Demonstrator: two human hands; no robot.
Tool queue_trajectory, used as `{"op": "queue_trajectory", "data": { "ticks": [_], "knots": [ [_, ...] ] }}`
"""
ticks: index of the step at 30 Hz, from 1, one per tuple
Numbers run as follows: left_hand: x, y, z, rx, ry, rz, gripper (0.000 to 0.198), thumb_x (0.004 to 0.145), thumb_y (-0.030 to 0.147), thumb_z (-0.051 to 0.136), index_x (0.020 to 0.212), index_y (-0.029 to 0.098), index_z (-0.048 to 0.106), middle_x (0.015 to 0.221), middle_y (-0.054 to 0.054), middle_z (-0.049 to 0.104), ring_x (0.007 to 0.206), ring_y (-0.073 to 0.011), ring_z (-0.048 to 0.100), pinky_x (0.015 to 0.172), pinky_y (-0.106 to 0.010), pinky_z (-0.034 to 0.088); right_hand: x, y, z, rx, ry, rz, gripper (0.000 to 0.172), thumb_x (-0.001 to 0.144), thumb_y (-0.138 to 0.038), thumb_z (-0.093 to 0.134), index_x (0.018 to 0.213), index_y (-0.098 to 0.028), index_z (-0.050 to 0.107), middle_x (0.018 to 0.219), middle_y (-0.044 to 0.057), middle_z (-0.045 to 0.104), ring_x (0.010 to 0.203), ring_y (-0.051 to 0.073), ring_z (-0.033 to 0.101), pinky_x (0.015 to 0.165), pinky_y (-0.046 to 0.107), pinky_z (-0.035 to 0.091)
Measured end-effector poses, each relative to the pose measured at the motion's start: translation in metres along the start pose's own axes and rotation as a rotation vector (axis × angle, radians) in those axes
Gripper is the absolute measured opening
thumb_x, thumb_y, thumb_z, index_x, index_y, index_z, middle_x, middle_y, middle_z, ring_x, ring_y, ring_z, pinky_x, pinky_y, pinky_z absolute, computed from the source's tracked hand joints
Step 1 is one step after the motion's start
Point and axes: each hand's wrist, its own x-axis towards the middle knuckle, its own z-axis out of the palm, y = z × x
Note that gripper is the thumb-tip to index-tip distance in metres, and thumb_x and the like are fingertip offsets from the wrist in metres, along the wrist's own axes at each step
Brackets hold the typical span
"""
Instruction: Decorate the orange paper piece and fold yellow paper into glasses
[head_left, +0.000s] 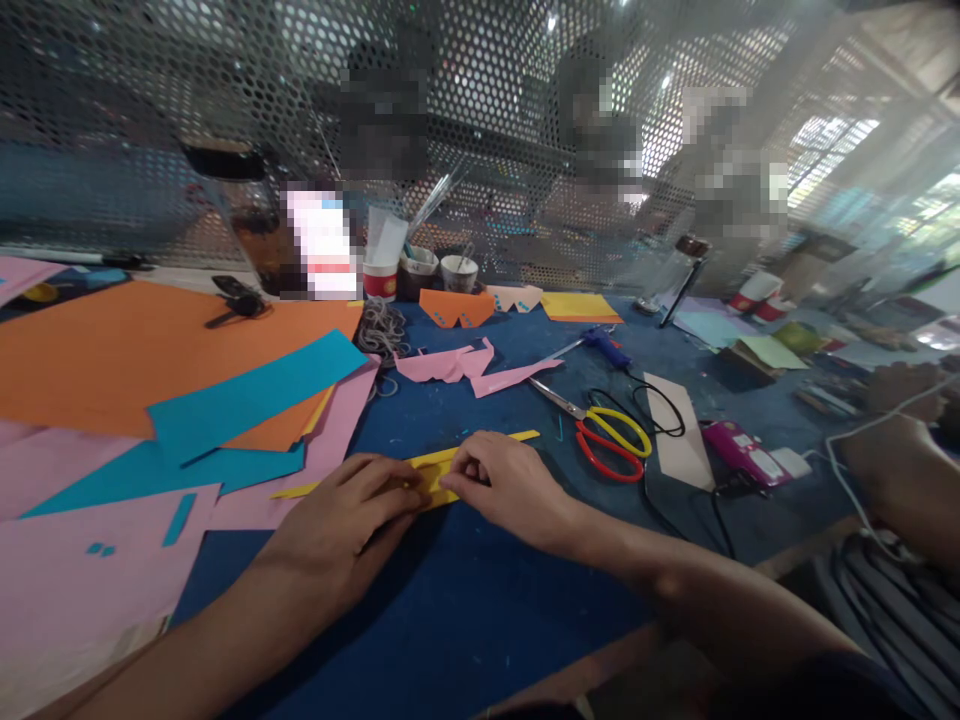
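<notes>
While the left hand (367, 505) lies over the yellow paper (433, 472) on the blue tabletop (450, 610), seemingly steadying it (whether it grips, I cannot tell), the right hand (514, 490) grasps it between thumb and curled fingers. Beyond, scissors (577, 411) lie with handles nearest, likely for easy reach. Farther back, paper cups (380, 284) stand before a perforated screen (517, 215), apparently keeping tools gathered.

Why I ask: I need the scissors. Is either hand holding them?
No, the scissors lie on the table, while the left hand and right hand are both on the yellow paper.
</notes>
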Motion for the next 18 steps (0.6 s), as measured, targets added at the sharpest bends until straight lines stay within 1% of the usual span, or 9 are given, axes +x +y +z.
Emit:
{"op": "queue_trajectory", "data": {
  "ticks": [3,6,11,15,18],
  "knots": [
    [-0.0009,-0.0002,0.0007,-0.01,0.005,-0.017,0.024,0.1,0.019,0.054,0.102,0.024,0.077,0.109,-0.007,0.076,0.103,-0.0231,0.068,0.086,-0.036,0.059,0.0013,0.0031,-0.0017,0.134,0.06,0.034,0.013,0.101,-0.028,0.063,0.091,-0.019,0.067,0.086,0.0,0.069,0.077,0.013,0.061,0.069,0.026,0.041],
    [-0.0017,-0.0002,0.0009,-0.03,0.002,-0.041,0.024,0.1,0.021,0.054,0.103,0.025,0.077,0.109,-0.007,0.075,0.103,-0.0233,0.068,0.086,-0.036,0.059,0.002,0.0047,-0.0037,0.18,0.118,0.028,0.016,0.103,-0.03,0.059,0.094,-0.019,0.067,0.088,0.001,0.07,0.08,0.014,0.063,0.072,0.027,0.044],
    [-0.0021,-0.0011,0.0007,-0.019,0.0,-0.023,0.024,0.1,0.019,0.054,0.104,0.025,0.077,0.109,-0.007,0.075,0.102,-0.0231,0.068,0.084,-0.036,0.059,0.0009,0.0035,-0.0074,0.222,0.169,0.026,0.013,0.102,-0.03,0.06,0.097,-0.02,0.067,0.094,0.002,0.072,0.083,0.015,0.064,0.075,0.027,0.047],
    [-0.0012,-0.0014,0.0006,-0.004,0.001,-0.012,0.024,0.1,0.019,0.054,0.104,0.024,0.077,0.109,-0.007,0.075,0.102,-0.0233,0.068,0.084,-0.037,0.059,0.0007,0.004,-0.0086,0.245,0.21,0.02,0.012,0.101,-0.028,0.06,0.096,-0.02,0.067,0.093,0.002,0.071,0.083,0.014,0.064,0.076,0.028,0.048],
    [-0.0012,-0.0018,0.0009,-0.01,-0.009,-0.019,0.024,0.099,0.02,0.055,0.104,0.025,0.078,0.108,-0.006,0.075,0.101,-0.0231,0.067,0.084,-0.036,0.058,0.0002,0.0026,-0.0074,0.236,0.194,0.03,0.009,0.099,-0.026,0.062,0.095,-0.02,0.067,0.092,0.001,0.071,0.082,0.014,0.064,0.075,0.028,0.048]
  ]
}}
